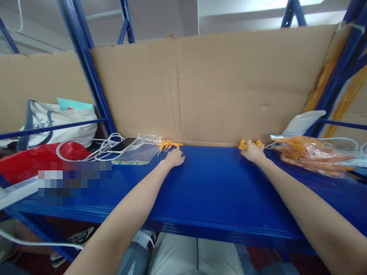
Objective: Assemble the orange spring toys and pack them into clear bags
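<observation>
My left hand [174, 157] rests on the blue shelf [206, 191], palm down, its fingers loosely stretched out and apart. Just behind it lies an orange branch-shaped plastic piece [164, 144] with small metal screw hooks hanging off it. Whether the fingertips touch that piece cannot be made out. Toward the back right, my right hand [254, 152] is closed over an orange lumpy plastic piece [243, 144]. Parts of this piece stick out on both sides of the fingers, and its middle is hidden.
A clear bag of orange parts [312, 152] lies at right. On the left are a phone [124, 144], coiled white cables [106, 151], a clear plastic pouch [137, 154] and a red bag [43, 156]. Cardboard [223, 88] closes off the back; blue posts [86, 65] flank it.
</observation>
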The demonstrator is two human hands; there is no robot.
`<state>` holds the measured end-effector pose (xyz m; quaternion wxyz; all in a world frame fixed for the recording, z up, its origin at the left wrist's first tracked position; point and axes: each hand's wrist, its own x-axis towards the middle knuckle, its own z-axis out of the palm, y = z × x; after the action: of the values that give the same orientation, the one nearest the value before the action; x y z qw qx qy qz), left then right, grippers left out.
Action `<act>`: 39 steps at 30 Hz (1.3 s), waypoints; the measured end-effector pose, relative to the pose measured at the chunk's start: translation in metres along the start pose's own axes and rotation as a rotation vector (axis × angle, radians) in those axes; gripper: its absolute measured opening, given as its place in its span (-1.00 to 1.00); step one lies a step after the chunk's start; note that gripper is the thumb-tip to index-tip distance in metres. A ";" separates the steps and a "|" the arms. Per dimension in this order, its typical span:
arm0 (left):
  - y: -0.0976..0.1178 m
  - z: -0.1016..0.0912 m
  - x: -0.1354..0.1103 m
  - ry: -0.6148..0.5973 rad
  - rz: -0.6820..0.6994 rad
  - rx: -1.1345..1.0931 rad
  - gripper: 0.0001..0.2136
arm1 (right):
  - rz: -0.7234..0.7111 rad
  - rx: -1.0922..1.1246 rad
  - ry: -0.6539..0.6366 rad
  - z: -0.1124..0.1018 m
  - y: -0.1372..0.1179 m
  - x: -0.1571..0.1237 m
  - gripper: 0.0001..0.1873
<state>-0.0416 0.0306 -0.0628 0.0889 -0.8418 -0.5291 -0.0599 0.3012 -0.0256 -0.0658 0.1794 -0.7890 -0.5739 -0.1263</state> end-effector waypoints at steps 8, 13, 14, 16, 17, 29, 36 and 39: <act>0.026 -0.003 -0.001 0.095 0.335 -0.372 -0.65 | -0.016 0.088 -0.058 -0.005 -0.023 -0.007 -0.63; 0.020 0.003 0.003 0.158 0.208 -0.307 -0.52 | -0.072 0.208 -0.011 0.004 -0.039 -0.007 -0.64; 0.015 0.006 0.004 0.135 0.164 -0.271 -0.52 | -0.085 0.243 -0.006 0.008 -0.041 -0.006 -0.65; 0.006 0.011 0.005 0.069 0.078 -0.206 -0.53 | -0.106 0.318 -0.032 0.016 -0.047 -0.004 -0.71; 0.002 0.012 0.005 0.036 0.053 -0.180 -0.55 | -0.121 0.352 -0.061 0.020 -0.050 -0.004 -0.76; 0.018 -0.009 -0.004 -0.072 0.077 -0.139 -0.61 | -0.578 -0.048 0.031 0.005 -0.078 -0.035 -0.56; 0.019 -0.013 -0.007 -0.039 0.070 -0.091 -0.67 | -0.613 -0.121 0.007 0.002 -0.081 -0.037 -0.55; 0.019 -0.013 -0.008 -0.037 0.074 -0.104 -0.67 | -0.649 -0.161 0.006 0.001 -0.084 -0.037 -0.55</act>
<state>-0.0274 0.0130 -0.0535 0.0375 -0.8652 -0.4953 -0.0686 0.2100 -0.0341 -0.0704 0.0687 -0.5765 -0.7827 -0.2241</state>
